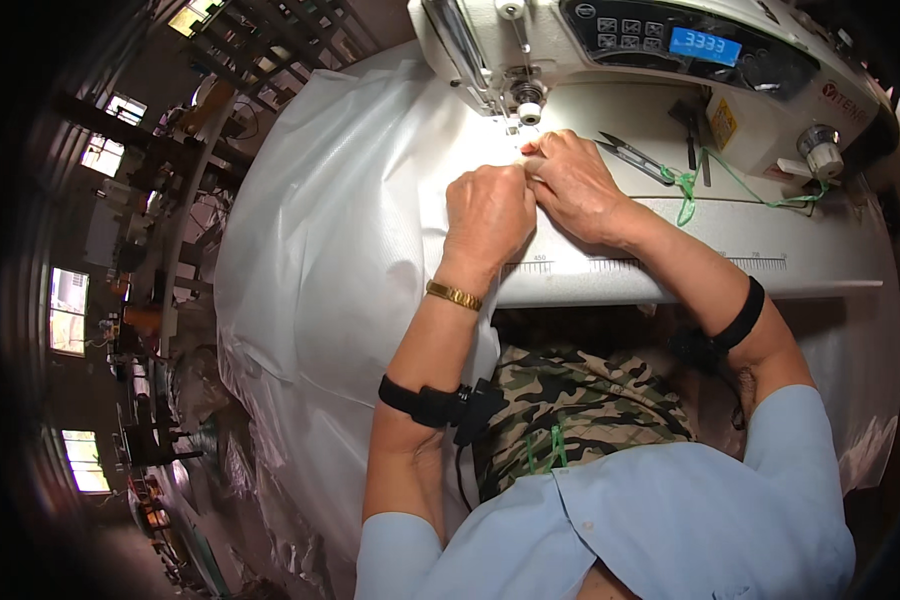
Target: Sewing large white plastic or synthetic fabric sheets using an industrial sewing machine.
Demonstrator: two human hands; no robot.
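L hand (488,210): fist pinched on white fabric (350,230), touching R hand.
R hand (570,180): fingers pressed on fabric edge by needle (515,125).
Fabric: draped over surface (670,265), left of sewing machine (650,50).
Snips (635,158): right of hands.

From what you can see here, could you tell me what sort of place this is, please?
Probably a sewing workshop. An industrial sewing machine stands on a work table with a printed ruler along its edge, both hands press white fabric near the needle, and thread snips lie beside them.
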